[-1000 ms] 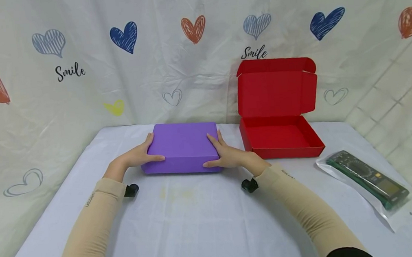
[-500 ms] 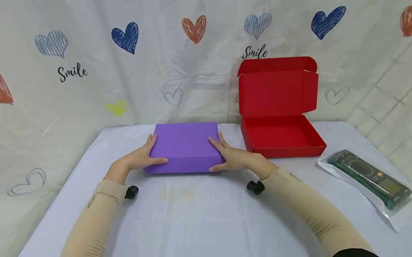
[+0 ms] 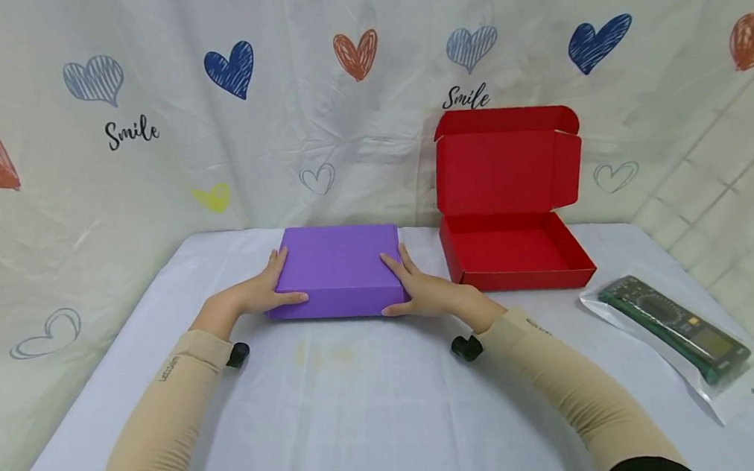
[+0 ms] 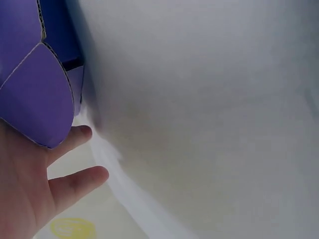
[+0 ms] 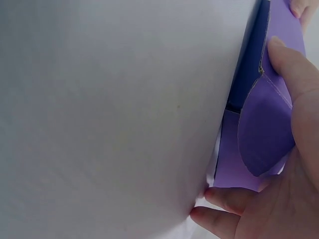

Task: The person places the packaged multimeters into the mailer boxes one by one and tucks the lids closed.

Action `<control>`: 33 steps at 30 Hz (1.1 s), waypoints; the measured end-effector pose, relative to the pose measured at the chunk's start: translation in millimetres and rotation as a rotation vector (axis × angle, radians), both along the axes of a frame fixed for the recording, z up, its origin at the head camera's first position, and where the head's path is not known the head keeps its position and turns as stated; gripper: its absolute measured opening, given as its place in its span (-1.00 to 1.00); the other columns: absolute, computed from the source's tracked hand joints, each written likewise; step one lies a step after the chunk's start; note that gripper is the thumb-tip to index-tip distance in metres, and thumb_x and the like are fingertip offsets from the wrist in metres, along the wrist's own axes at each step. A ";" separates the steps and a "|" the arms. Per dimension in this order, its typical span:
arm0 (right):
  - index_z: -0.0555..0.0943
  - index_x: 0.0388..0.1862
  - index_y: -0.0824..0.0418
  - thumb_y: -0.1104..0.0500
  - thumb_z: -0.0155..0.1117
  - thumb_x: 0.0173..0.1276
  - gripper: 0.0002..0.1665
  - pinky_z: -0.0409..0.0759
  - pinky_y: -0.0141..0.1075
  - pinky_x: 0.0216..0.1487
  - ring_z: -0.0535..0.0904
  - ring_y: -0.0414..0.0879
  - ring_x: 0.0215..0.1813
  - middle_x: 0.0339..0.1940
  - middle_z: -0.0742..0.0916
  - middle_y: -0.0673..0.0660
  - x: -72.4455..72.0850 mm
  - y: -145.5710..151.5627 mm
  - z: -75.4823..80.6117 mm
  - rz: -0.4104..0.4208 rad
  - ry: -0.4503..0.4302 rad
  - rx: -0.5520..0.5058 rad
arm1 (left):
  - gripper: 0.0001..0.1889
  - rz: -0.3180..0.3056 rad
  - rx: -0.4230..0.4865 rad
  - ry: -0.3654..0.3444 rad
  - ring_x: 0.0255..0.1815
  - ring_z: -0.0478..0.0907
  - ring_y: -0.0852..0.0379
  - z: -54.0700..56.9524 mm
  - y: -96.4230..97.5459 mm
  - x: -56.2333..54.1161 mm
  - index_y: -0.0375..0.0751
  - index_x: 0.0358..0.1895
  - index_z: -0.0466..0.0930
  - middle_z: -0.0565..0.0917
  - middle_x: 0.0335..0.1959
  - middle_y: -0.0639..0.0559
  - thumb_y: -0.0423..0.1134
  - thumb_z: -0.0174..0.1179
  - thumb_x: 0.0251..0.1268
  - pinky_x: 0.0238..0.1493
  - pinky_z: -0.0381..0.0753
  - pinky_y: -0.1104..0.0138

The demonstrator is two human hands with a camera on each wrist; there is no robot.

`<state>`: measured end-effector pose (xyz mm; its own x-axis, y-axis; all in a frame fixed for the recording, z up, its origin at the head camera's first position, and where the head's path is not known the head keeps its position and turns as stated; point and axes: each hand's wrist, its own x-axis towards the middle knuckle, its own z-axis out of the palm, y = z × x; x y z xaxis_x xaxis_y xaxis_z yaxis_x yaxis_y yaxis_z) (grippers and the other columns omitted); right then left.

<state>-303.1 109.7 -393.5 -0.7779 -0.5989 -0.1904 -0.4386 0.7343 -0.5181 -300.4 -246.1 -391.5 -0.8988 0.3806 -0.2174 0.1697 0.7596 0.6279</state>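
Both hands hold a purple cardboard box (image 3: 339, 261) near the back of the white table, one at each end. My left hand (image 3: 254, 292) has its thumb along the front panel and its fingers spread at the left side. On the other end, my right hand (image 3: 425, 293) lays its thumb low on the front and other fingers over the top right edge. In the left wrist view, a rounded side flap (image 4: 40, 97) lies against the palm. The right wrist view shows the opposite rounded flap (image 5: 261, 127) under that hand, with a dark gap between lid and base.
A red cardboard box (image 3: 516, 249) stands with its lid raised, just right of the purple one. A multimeter (image 3: 681, 325) in a clear plastic bag lies at the table's right. A white curtain (image 3: 342, 141) printed with hearts hangs behind the table.
The right hand has slid slightly outward along the purple box's right end. The box's front lower left edge sits a little further right. The red box and multimeter have stayed put.
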 end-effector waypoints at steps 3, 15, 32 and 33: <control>-0.38 0.72 -0.05 -0.25 0.36 0.40 0.33 0.46 0.05 0.36 0.20 0.33 0.55 0.65 -0.46 0.16 1.2 -0.6 0.6 0.002 0.003 -0.003 | 0.23 0.005 -0.023 -0.001 0.64 -0.50 -0.29 1.4 0.3 0.4 -0.22 0.61 -0.64 -0.55 0.61 -0.36 0.22 0.22 0.42 0.56 -0.27 -0.19; -0.38 0.72 -0.06 -0.25 0.36 0.40 0.32 0.46 0.03 0.36 0.15 0.30 0.58 0.65 -0.47 0.16 2.2 -2.2 -1.6 0.014 -0.022 0.003 | 0.25 0.011 0.003 0.023 0.64 -0.43 -0.31 -7.3 -3.9 2.3 -0.22 0.63 -0.57 -0.49 0.63 -0.38 0.24 0.26 0.37 0.56 -0.23 -0.18; -0.40 0.71 -0.08 -0.26 0.36 0.40 0.33 0.49 0.03 0.34 0.24 0.31 0.54 0.65 -0.48 0.14 -0.6 -1.1 2.5 0.004 -0.014 0.014 | 0.18 0.087 0.006 0.089 0.42 0.37 -0.38 16.4 -20.0 17.5 -0.17 0.69 -0.22 0.30 0.50 -0.40 0.10 0.44 0.24 0.43 0.22 -0.23; -0.40 0.71 -0.10 -0.26 0.36 0.39 0.33 0.49 0.02 0.34 0.23 0.30 0.54 0.65 -0.48 0.13 -1.0 -0.9 1.9 0.003 -0.014 0.017 | 0.16 0.104 0.006 0.094 0.42 0.38 -0.38 15.8 -21.0 18.4 -0.19 0.68 -0.18 0.35 0.47 -0.40 0.08 0.45 0.23 0.43 0.22 -0.23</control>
<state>-304.1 108.7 -391.6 -0.7731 -0.5980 -0.2116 -0.4336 0.7417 -0.5117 -282.0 -267.1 -375.7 -0.9498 0.2855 -0.1281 0.1488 0.7722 0.6177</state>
